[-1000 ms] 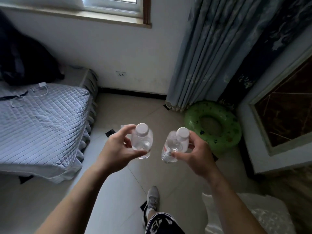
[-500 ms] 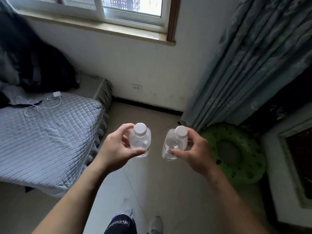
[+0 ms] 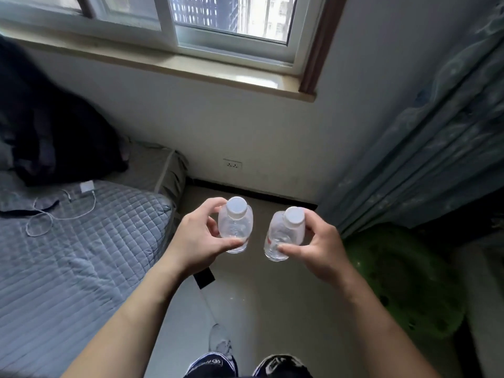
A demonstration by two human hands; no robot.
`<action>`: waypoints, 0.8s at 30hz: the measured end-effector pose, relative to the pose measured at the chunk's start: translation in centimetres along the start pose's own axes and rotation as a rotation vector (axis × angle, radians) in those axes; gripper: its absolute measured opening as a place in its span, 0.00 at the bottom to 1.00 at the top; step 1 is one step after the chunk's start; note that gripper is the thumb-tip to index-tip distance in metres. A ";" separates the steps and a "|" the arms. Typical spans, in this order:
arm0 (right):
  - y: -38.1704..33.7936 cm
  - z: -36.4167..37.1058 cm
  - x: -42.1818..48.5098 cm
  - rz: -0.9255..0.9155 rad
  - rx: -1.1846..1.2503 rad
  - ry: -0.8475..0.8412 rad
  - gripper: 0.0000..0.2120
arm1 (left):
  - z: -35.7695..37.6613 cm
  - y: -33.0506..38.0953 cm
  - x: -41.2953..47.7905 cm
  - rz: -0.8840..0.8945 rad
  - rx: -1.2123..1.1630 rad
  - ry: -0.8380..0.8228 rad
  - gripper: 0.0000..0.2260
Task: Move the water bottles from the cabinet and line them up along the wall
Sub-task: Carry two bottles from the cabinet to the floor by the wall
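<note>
Above the floor [image 3: 272, 290], between the bed [image 3: 76, 241] edge and a green swim ring [image 3: 403, 282], two capped bottles are hanging cap-up, near each other but apart. The left grip [image 3: 196, 241] is curling thumb and fingers round the left bottle [image 3: 235, 225]; the right grip [image 3: 321, 249] is likewise clasping the right bottle [image 3: 285, 233]. A strip of floor is running ahead to the wall [image 3: 245, 126], the curtain [image 3: 422, 159] bordering its right.

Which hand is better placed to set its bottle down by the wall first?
Probably left: left hand holds the left bottle upright, nearer the wall; right hand holds the right bottle tilted.
</note>
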State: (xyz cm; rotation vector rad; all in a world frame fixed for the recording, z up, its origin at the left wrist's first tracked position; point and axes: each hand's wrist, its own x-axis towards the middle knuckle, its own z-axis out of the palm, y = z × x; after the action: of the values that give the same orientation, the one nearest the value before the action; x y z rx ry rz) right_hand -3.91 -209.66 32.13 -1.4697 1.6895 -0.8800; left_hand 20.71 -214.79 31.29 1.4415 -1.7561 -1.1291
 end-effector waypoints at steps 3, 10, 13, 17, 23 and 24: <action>-1.1 1.1 4.3 -0.002 0.006 -0.010 0.30 | -2.1 -0.5 4.3 0.003 0.017 -0.022 0.30; -2.1 2.0 13.7 0.013 0.009 -0.002 0.30 | -4.8 -1.5 13.5 -0.012 0.042 -0.041 0.29; -1.3 2.6 18.6 0.023 0.011 -0.020 0.30 | -5.0 -2.8 18.2 -0.028 0.057 -0.045 0.29; 0.3 3.4 25.5 0.031 0.010 -0.055 0.31 | -4.7 -4.7 24.7 -0.081 0.082 -0.060 0.28; 2.2 4.5 34.7 0.057 -0.003 -0.116 0.32 | -4.1 -6.5 33.2 -0.126 0.098 -0.100 0.28; 2.5 4.7 35.9 0.064 -0.002 -0.124 0.32 | -4.0 -6.8 34.3 -0.133 0.095 -0.104 0.28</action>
State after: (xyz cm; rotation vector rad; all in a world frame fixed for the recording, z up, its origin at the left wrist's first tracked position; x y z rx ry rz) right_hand -4.39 -245.18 24.66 -1.4334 1.6370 -0.7380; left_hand 19.23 -249.34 24.84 1.6030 -1.8299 -1.2232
